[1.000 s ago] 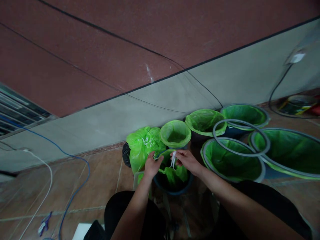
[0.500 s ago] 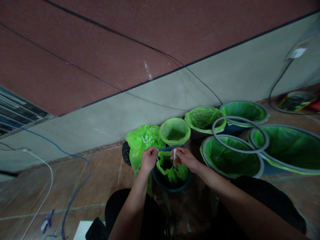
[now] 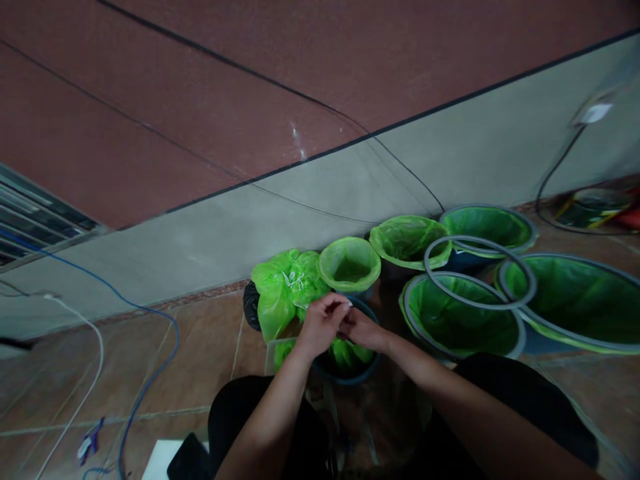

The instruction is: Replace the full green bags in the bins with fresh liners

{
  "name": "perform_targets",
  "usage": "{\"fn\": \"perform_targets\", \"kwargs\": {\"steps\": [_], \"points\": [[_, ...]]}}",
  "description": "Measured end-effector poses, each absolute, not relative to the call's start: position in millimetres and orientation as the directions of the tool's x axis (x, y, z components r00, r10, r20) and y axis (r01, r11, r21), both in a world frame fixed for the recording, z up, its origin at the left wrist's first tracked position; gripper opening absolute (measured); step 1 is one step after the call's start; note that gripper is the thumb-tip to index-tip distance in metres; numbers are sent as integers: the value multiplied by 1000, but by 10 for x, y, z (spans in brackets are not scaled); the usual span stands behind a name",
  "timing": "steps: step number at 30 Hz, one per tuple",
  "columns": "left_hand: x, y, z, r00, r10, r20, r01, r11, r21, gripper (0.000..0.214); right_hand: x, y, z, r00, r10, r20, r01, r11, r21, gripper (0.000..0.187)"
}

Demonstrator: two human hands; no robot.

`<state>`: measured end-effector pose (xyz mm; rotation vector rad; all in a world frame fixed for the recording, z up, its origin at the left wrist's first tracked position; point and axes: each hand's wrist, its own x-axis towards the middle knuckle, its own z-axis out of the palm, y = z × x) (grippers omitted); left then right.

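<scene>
My left hand (image 3: 323, 325) and my right hand (image 3: 361, 328) meet over a small blue bin (image 3: 373, 368). Fingers on both are closed around the white drawstring of a green garbage bag (image 3: 350, 358), which sits gathered inside this bin. Most of the string is hidden by the fingers. Just behind my left hand lies a tied green garbage bag (image 3: 275, 293) with white strings knotted on top. Close to my right hand, at the back, stands a small bin lined with a pale green bag (image 3: 350, 265).
Several green-lined bins stand to the right, among them a front one (image 3: 463, 317) and a wide one (image 3: 575, 300). A loose grey ring (image 3: 533, 283) lies across their rims. On the left floor are a blue cable (image 3: 155, 373), a white cable (image 3: 103, 347) and purple-handled pliers (image 3: 91, 441).
My hands, which were apart at either side of the bag's mouth with a white string in each, have come together over the bin. The bag's opening has drawn closed beneath them.
</scene>
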<state>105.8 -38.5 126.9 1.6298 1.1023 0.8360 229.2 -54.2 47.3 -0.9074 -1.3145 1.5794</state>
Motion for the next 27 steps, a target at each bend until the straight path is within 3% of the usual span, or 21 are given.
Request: {"fn": "perform_targets", "kwargs": {"steps": [4, 6, 9, 12, 20, 23, 27], "points": [[975, -272, 1052, 213, 977, 18, 287, -80, 955, 39, 2379, -501, 533, -347, 938, 13, -132, -35, -991, 43], [904, -224, 955, 320, 946, -51, 293, -47, 955, 44, 2450, -477, 623, -319, 948, 16, -167, -39, -985, 44], [851, -192, 841, 573, 803, -163, 369, -75, 927, 28, 2518, -461, 749, -292, 956, -14, -184, -71, -980, 42], [852, -153, 750, 652, 733, -195, 405, -118, 907, 21, 2538, -453, 789, -253, 965, -65, -226, -124, -966, 39], [807, 8, 424, 413, 886, -213, 427, 18, 904, 29, 2740, -436, 649, 82, 933, -351, -349, -303, -887, 42], [886, -12, 314, 310, 920, -241, 424, 93, 901, 29, 2703, -474, 692, -5, 945, -326, -323, -310, -894, 41], [1000, -77, 315, 552, 792, -261, 366, 52, 929, 28, 2542, -452, 758, -223, 951, -213, -344, -281, -896, 33]]}}
